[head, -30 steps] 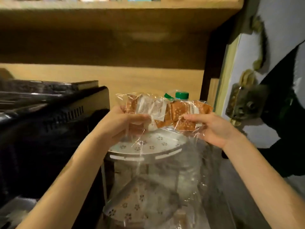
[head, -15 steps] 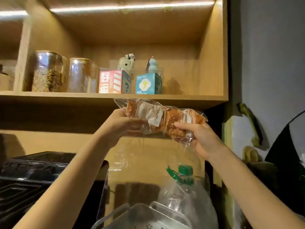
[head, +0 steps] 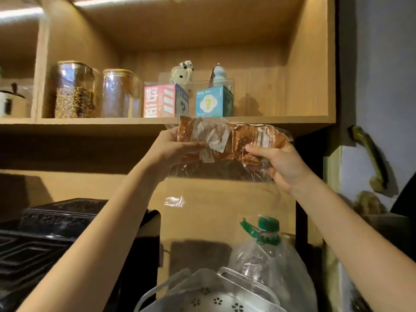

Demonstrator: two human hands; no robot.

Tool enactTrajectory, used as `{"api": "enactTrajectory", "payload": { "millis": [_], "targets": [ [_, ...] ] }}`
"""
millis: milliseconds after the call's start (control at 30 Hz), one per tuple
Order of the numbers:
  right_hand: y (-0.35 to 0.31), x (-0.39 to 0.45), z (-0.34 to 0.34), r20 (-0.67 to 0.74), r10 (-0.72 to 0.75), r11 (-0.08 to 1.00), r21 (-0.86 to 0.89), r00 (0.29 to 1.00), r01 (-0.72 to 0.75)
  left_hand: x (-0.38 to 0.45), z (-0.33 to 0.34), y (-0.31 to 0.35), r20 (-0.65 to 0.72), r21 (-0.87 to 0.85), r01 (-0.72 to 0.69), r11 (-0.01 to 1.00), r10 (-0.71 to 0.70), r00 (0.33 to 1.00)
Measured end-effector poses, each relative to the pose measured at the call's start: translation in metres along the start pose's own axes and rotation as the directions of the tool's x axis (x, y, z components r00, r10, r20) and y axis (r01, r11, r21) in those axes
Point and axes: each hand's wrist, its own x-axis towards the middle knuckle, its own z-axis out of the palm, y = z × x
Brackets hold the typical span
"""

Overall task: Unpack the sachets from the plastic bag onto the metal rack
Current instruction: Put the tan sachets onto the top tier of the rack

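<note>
A clear plastic bag (head: 216,170) full of orange and white sachets (head: 227,140) is held up just below the front edge of the wooden shelf. My left hand (head: 177,149) grips its left end with fingers curled round the sachets. My right hand (head: 283,165) grips the right end from below. The loose open part of the bag hangs down between my hands. The white metal rack (head: 211,296) with flower-shaped holes shows at the bottom edge, well below the bag.
On the shelf (head: 90,121) stand two glass jars (head: 76,91), a pink box (head: 164,101), a blue box (head: 213,101) and two figurines. A large clear bottle with a green cap (head: 267,224) stands behind the rack. A black appliance (head: 45,239) fills the lower left.
Both hands have lifted the bag of sachets from just above the rack to shelf height, and the view has tilted up with them. The grips are unchanged.
</note>
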Motion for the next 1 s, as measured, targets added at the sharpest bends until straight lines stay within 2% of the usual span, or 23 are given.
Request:
{"api": "enactTrajectory", "payload": {
  "millis": [233,400,567,633,700,767,833,1000],
  "targets": [
    [0.062,-0.018,-0.008,0.024,0.142,0.990,-0.003,0.990,-0.142,-0.021,-0.007,-0.056,0.020,0.007,0.129,0.992,-0.129,0.991],
    [0.102,-0.040,-0.012,0.030,0.210,0.977,-0.030,0.977,-0.209,-0.042,-0.008,-0.097,0.038,-0.003,0.275,0.961,-0.275,0.961],
    [0.130,-0.062,-0.016,-0.001,0.379,0.923,-0.075,0.925,-0.378,-0.066,-0.008,-0.129,0.050,-0.008,0.395,0.919,-0.394,0.918],
    [0.138,-0.069,-0.021,0.002,0.480,0.877,-0.017,0.877,-0.480,-0.075,-0.006,-0.136,0.064,-0.017,0.432,0.902,-0.430,0.900],
    [0.141,-0.075,-0.024,0.053,0.526,0.848,0.047,0.849,-0.528,-0.083,-0.003,-0.139,0.091,-0.112,0.475,0.873,-0.467,0.880],
    [0.144,-0.079,-0.025,0.095,0.560,0.795,0.219,0.823,-0.566,-0.089,0.000,-0.141,0.107,-0.209,0.511,0.834,-0.500,0.860],
    [0.146,-0.081,-0.026,0.073,0.585,0.752,0.326,0.808,-0.573,-0.093,0.002,-0.143,0.100,-0.222,0.528,0.820,-0.519,0.849],
    [0.148,-0.081,-0.028,-0.051,0.536,0.826,0.235,0.843,-0.511,-0.094,-0.003,-0.143,0.026,-0.098,0.455,0.885,-0.455,0.890]
  ]
}}
